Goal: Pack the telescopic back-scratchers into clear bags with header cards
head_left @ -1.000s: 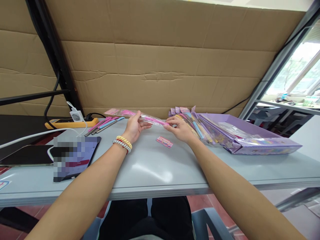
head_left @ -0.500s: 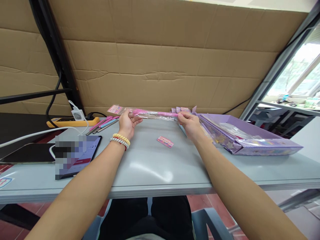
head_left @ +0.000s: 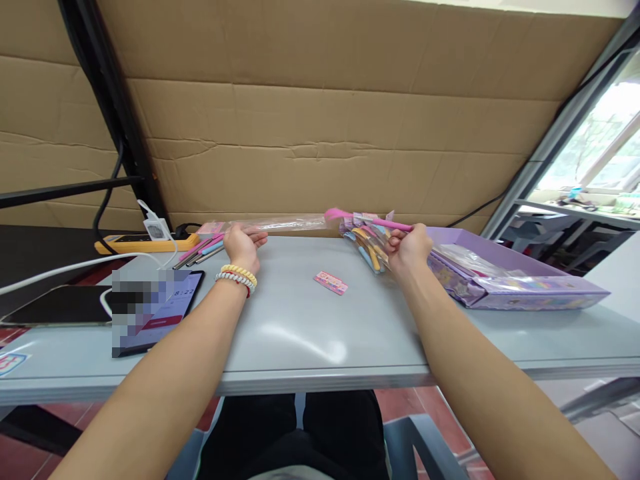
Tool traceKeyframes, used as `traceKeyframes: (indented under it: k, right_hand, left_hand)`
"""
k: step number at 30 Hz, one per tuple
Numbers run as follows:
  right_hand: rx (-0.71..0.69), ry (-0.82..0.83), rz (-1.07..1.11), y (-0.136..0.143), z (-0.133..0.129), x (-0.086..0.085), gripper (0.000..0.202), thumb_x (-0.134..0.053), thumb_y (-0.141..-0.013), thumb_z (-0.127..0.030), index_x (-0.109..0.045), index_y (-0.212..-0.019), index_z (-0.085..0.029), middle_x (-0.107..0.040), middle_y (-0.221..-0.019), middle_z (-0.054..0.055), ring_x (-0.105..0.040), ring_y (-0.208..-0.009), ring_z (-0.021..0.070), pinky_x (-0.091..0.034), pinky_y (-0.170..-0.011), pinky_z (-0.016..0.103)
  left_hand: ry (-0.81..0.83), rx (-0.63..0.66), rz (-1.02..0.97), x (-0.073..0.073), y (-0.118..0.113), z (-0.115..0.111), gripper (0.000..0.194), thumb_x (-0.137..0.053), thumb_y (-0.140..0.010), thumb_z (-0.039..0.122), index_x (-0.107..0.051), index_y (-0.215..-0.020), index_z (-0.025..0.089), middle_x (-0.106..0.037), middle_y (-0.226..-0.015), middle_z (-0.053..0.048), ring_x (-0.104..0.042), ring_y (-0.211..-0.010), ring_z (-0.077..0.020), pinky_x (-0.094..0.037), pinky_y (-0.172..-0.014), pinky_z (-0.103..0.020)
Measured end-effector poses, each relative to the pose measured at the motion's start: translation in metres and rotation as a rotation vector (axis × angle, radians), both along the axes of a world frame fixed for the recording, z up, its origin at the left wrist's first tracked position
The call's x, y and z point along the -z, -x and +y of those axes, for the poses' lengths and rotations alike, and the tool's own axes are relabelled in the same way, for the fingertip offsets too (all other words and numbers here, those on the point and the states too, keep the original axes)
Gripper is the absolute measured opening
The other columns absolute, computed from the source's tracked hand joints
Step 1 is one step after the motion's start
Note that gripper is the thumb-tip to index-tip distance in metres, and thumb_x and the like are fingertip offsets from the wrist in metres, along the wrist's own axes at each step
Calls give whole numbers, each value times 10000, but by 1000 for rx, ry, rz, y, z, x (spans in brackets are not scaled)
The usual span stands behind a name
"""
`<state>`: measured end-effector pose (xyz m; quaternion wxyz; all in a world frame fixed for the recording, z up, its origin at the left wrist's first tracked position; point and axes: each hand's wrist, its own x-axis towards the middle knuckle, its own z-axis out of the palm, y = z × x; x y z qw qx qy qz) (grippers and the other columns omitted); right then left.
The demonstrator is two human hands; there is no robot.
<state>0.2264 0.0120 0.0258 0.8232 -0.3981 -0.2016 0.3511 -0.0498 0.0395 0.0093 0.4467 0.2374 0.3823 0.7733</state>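
My left hand (head_left: 243, 248) is closed on a long clear plastic sleeve (head_left: 295, 224), pinching it near its pink printed end. In my right hand (head_left: 410, 252) is a slim pink stick (head_left: 395, 223) with a wider, rounded end pointing left. That rounded end is just beyond the sleeve's right end; whether the two touch I cannot tell. Below the stick lies a bunch of wrapped yellow, blue and pink sticks (head_left: 370, 250), partly behind my right hand. Several unwrapped pink, blue and silver sticks (head_left: 200, 252) lie by my left hand. A small pink card (head_left: 331, 283) rests between my hands.
A purple open box (head_left: 535, 301) with plastic packaging inside stands on the right of the grey table (head_left: 300, 333). At left are a tablet (head_left: 170, 307), a dark phone (head_left: 55, 305) and a yellow power strip (head_left: 135, 244) with a white cable. Cardboard (head_left: 320, 120) walls the back.
The pink stick, earlier inside the sleeve, has come out as my right hand moved right. My left hand has shifted slightly left with the sleeve. The wrapped bunch is now more exposed.
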Motion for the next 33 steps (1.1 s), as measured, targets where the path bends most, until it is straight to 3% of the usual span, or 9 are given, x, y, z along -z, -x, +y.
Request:
traceKeyframes:
  k: [4,8,10,15,18,21,24,27,33]
  right_hand:
    - [32,-32,-40,-5,1,1,180,-425,-820,-227,-309,-683,-219,-442,-465,-75,-363,-325,48,-269,-298,144]
    - [-65,-93,-226,4,0,4,232,-566,-704,-228,-335,-683,-219,-470,-473,-75,-406,-344,50,-287,-302,146]
    - [-115,-123,-295,11,-1,5,287,-615,-641,-194,-348,-739,-225,-492,-482,-87,-422,-348,61,-296,-308,154]
    - [-251,-173,-426,19,-4,11,571,-703,-565,-174,-361,-1016,-246,-557,-568,-106,-510,-407,104,-413,-381,213]
    - [-522,-159,-518,20,-7,13,582,-740,-541,-176,-439,-1039,-211,-607,-663,-53,-612,-558,138,-485,-496,253]
    - [-807,-53,-636,24,-11,17,424,-757,-542,-161,-537,-905,-162,-596,-682,-21,-595,-568,116,-460,-510,238]
    - [-979,71,-752,32,-16,21,301,-747,-578,-172,-566,-818,-150,-550,-629,-35,-479,-454,62,-353,-419,209]
    - [-1069,162,-887,38,-19,22,225,-729,-651,-244,-584,-791,-146,-480,-528,-53,-385,-409,51,-257,-376,199]
    - [-1124,146,-1004,39,-21,21,274,-656,-770,-407,-605,-802,-140,-515,-530,-34,-403,-412,57,-294,-387,199]
  left_hand:
    - [31,69,1,0,1,0,28,-414,-769,207,-440,-758,204,-574,-591,26,-545,-427,-103,-441,-495,-227]
    - [154,411,252,4,-7,-6,75,-478,-712,154,-489,-642,176,-568,-522,-19,-519,-397,-124,-415,-442,-244]
    - [203,500,412,7,-13,-8,92,-523,-696,134,-508,-611,169,-557,-500,-28,-484,-372,-123,-378,-412,-244]
    - [228,450,562,18,-17,-6,147,-662,-648,145,-526,-614,189,-576,-546,-40,-537,-474,-169,-387,-479,-267]
    - [130,227,675,24,-13,-2,252,-743,-561,151,-500,-594,208,-616,-749,-82,-613,-903,-271,-455,-730,-304]
    - [-55,54,820,25,-14,-2,265,-777,-521,193,-538,-635,208,-612,-961,-117,-475,-1180,-324,-361,-978,-348]
    - [-169,167,941,23,-20,-7,188,-744,-607,280,-631,-733,199,-621,-987,-104,-523,-1091,-295,-327,-1013,-352]
    - [-246,290,1055,21,-27,-14,188,-660,-724,366,-677,-816,203,-648,-955,-74,-569,-929,-243,-385,-924,-327]
    - [-268,431,997,22,-30,-19,256,-599,-785,440,-695,-814,204,-670,-816,-32,-559,-771,-193,-414,-742,-273]
